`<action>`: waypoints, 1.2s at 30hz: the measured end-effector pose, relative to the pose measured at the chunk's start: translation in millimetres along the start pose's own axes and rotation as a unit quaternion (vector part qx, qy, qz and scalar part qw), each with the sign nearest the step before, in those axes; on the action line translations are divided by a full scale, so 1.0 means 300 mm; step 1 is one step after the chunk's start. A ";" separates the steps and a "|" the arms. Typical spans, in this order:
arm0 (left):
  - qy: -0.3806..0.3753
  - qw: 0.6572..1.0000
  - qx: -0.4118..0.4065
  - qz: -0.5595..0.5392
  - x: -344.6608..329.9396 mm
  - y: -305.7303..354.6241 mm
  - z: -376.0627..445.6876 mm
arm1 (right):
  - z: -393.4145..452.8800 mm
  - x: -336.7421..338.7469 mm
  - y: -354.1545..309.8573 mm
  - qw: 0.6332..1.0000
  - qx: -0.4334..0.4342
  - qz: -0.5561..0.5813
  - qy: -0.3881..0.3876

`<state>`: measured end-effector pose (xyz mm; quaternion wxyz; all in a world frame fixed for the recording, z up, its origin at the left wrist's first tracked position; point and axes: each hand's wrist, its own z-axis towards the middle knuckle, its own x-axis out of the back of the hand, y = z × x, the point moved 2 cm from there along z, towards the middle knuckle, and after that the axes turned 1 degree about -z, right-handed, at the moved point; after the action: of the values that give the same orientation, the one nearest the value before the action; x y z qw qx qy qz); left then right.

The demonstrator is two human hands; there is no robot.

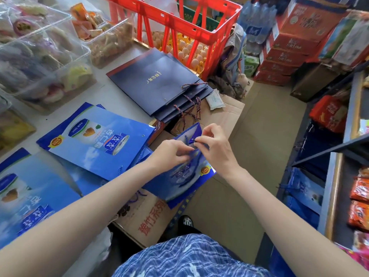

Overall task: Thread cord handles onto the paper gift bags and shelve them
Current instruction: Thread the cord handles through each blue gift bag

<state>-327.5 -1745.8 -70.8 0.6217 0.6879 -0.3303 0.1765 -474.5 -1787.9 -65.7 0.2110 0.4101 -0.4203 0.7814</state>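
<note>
A flat blue paper gift bag [183,176] hangs in the air over a cardboard box, held between both hands. My left hand [171,151] pinches the bag's top edge. My right hand [211,144] pinches a thin blue cord [190,141] at that same edge. More blue bags [95,140] lie flat on the table to the left, and a stack of dark navy bags [159,84] with twisted cord handles lies further back.
An open cardboard box [145,214] stands below the bag. A red crate [189,23] with eggs sits behind the navy stack. Clear snack boxes [40,56] fill the left. Shelves [339,156] with blue bags and snacks run along the right.
</note>
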 end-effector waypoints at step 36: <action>-0.062 0.842 0.353 -0.403 0.106 0.075 0.091 | 0.071 0.081 0.012 0.888 -0.140 0.430 -0.087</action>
<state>-324.3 -1780.1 -37.7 0.3310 0.9429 0.0233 -0.0279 -480.9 -1807.9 -40.9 -0.1284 0.2219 -0.6771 0.6898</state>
